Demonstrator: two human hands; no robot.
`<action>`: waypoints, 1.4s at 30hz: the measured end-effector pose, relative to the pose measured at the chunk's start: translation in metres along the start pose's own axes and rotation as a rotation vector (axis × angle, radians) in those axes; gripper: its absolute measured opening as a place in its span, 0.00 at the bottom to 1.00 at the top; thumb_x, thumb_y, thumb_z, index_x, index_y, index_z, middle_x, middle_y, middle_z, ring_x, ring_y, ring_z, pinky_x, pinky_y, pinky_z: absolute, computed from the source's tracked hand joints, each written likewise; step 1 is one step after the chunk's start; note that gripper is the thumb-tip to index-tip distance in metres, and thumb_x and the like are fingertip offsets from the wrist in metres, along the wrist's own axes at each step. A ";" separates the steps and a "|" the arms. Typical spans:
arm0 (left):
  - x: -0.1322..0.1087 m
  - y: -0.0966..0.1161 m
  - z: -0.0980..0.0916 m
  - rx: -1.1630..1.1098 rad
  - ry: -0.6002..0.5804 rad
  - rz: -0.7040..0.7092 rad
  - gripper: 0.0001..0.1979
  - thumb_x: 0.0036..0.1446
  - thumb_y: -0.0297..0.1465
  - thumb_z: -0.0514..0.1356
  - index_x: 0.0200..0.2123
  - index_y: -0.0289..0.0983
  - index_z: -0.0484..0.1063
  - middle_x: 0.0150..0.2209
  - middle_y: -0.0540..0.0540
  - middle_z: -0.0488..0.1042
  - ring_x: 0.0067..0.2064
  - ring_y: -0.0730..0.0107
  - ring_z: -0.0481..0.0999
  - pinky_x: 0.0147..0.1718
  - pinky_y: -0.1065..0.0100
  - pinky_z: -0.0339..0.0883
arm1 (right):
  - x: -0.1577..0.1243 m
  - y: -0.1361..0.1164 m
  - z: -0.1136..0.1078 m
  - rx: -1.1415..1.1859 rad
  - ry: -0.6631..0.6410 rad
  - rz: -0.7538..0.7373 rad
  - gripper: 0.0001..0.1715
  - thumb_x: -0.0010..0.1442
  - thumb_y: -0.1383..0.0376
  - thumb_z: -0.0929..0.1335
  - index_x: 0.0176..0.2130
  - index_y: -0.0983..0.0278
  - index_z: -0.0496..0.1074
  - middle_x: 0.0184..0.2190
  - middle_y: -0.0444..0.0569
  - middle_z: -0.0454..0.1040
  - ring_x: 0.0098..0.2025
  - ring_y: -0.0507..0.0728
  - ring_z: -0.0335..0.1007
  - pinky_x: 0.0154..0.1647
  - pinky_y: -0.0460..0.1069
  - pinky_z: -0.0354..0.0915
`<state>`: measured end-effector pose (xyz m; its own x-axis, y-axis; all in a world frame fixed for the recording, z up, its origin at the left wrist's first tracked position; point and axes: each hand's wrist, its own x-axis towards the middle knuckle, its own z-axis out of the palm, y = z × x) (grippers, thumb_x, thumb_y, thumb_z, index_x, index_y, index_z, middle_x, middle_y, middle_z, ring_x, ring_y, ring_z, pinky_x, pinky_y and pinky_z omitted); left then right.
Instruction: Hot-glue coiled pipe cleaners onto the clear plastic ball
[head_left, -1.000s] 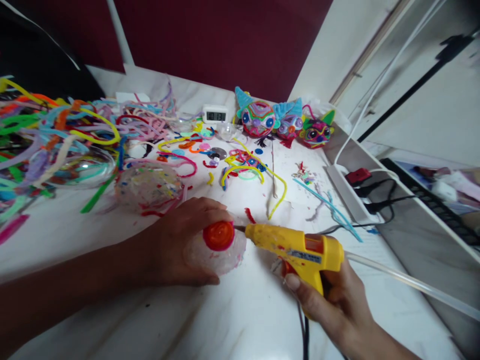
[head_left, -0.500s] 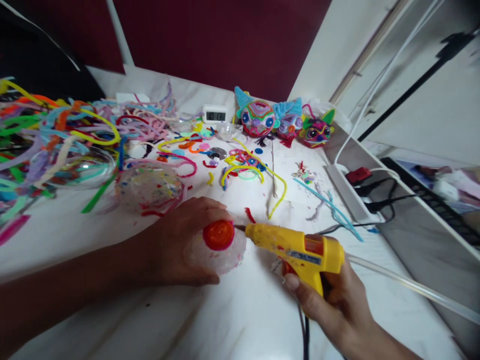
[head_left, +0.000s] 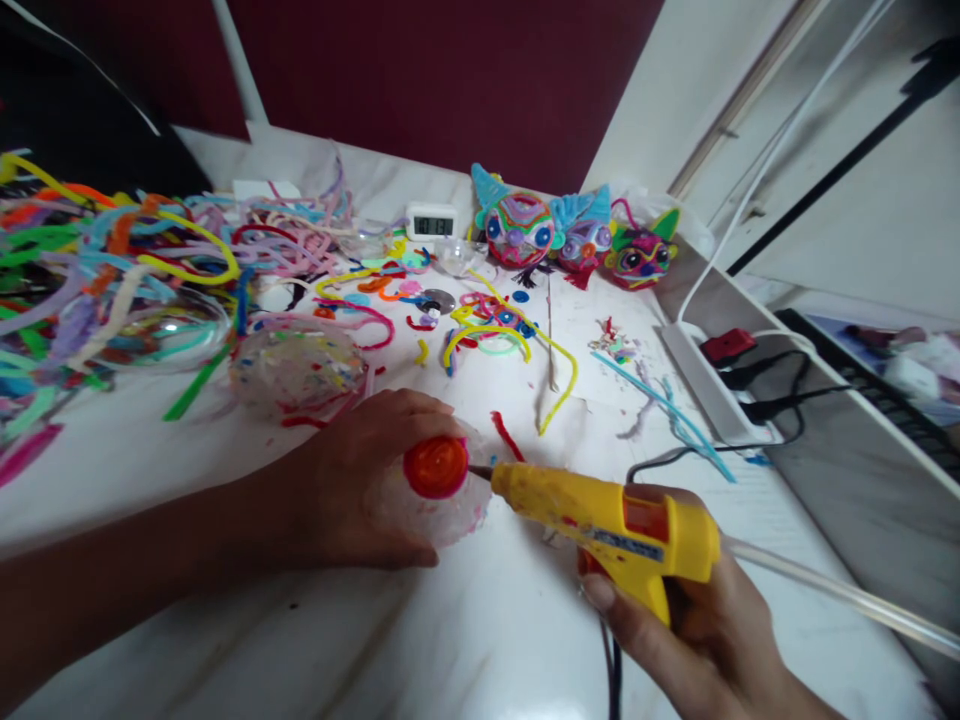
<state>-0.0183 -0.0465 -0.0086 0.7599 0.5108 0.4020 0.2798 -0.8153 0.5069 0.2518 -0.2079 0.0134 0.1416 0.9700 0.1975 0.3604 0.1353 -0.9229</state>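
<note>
My left hand (head_left: pixel 367 480) is wrapped round a translucent plastic ball (head_left: pixel 431 515), holding it against the white tabletop. On the ball's upper face sits a round orange coil (head_left: pixel 435 467) with a pink rim. My right hand (head_left: pixel 705 610) grips a yellow hot glue gun (head_left: pixel 600 520) with a thumb by its red trigger. The metal nozzle points left, close to the coil's right edge; whether it touches cannot be made out. A clear glue stick (head_left: pixel 832 585) juts from the back of the gun. Just beyond the nozzle lies a short red pipe cleaner piece (head_left: pixel 508 437).
Tangled pipe cleaners (head_left: pixel 172 250) fill the left side, beside a speckled clear dome (head_left: pixel 296 370). Decorated animal heads (head_left: pixel 520 232) and a small digital clock (head_left: pixel 433 223) stand at the back. A power strip (head_left: pixel 716 385) with plugged cords lies on the right.
The glue gun and my right hand have shifted slightly right and down, with the nozzle now lower along the coil's right edge. My left hand and the ball stay nearly still.
</note>
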 end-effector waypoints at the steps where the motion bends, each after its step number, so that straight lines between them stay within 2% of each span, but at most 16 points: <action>1: 0.001 0.001 -0.001 -0.008 -0.004 0.000 0.39 0.50 0.53 0.71 0.61 0.50 0.63 0.58 0.44 0.72 0.59 0.46 0.72 0.59 0.49 0.69 | -0.001 0.000 0.000 -0.006 -0.005 -0.006 0.21 0.67 0.58 0.72 0.56 0.51 0.64 0.43 0.48 0.75 0.28 0.54 0.74 0.17 0.44 0.67; 5: 0.002 0.005 -0.004 -0.015 -0.031 -0.016 0.39 0.50 0.53 0.71 0.61 0.50 0.63 0.59 0.43 0.73 0.60 0.45 0.72 0.60 0.48 0.67 | -0.004 -0.004 0.001 -0.019 -0.021 -0.033 0.19 0.70 0.53 0.68 0.57 0.51 0.63 0.40 0.49 0.74 0.26 0.54 0.73 0.16 0.45 0.68; 10: 0.003 0.007 -0.006 -0.025 -0.056 -0.036 0.37 0.53 0.52 0.71 0.61 0.49 0.63 0.60 0.44 0.71 0.61 0.47 0.71 0.61 0.50 0.65 | -0.005 -0.007 0.000 -0.032 -0.036 -0.009 0.19 0.71 0.53 0.68 0.58 0.51 0.63 0.39 0.50 0.74 0.29 0.56 0.76 0.13 0.44 0.63; 18: 0.001 0.006 -0.005 -0.023 -0.042 -0.036 0.38 0.52 0.52 0.71 0.61 0.50 0.62 0.60 0.45 0.71 0.61 0.48 0.70 0.63 0.51 0.64 | -0.003 -0.002 0.001 0.000 0.022 0.039 0.22 0.67 0.56 0.72 0.57 0.50 0.64 0.47 0.49 0.75 0.29 0.54 0.75 0.18 0.44 0.69; 23: 0.000 0.004 -0.003 -0.020 -0.014 -0.022 0.40 0.49 0.53 0.72 0.61 0.50 0.64 0.59 0.44 0.72 0.61 0.46 0.72 0.61 0.49 0.68 | 0.000 -0.001 0.000 -0.002 -0.003 0.030 0.20 0.68 0.57 0.71 0.56 0.52 0.65 0.38 0.47 0.75 0.30 0.56 0.76 0.18 0.44 0.69; 30: -0.002 0.000 0.000 -0.012 0.008 -0.015 0.42 0.49 0.54 0.72 0.63 0.51 0.62 0.60 0.42 0.71 0.60 0.45 0.73 0.60 0.47 0.69 | 0.004 0.003 0.005 0.035 -0.010 0.010 0.22 0.69 0.57 0.70 0.59 0.51 0.61 0.39 0.47 0.76 0.30 0.55 0.74 0.23 0.46 0.72; 36: 0.000 0.000 -0.001 -0.016 -0.010 0.002 0.41 0.50 0.56 0.71 0.62 0.49 0.63 0.60 0.42 0.71 0.59 0.46 0.72 0.59 0.48 0.69 | 0.007 0.003 0.010 0.037 -0.027 0.004 0.18 0.70 0.59 0.69 0.57 0.50 0.63 0.36 0.45 0.76 0.28 0.55 0.74 0.20 0.44 0.68; 42: 0.001 0.001 -0.003 -0.006 -0.030 0.016 0.39 0.52 0.54 0.70 0.61 0.47 0.63 0.60 0.42 0.71 0.59 0.47 0.72 0.59 0.50 0.68 | 0.008 0.005 0.012 0.036 -0.006 -0.006 0.18 0.70 0.59 0.70 0.57 0.52 0.64 0.42 0.48 0.77 0.34 0.56 0.77 0.23 0.44 0.71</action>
<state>-0.0188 -0.0464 -0.0055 0.7817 0.4892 0.3868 0.2639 -0.8215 0.5055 0.2433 -0.1974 0.0065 0.1337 0.9705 0.2008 0.3273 0.1480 -0.9332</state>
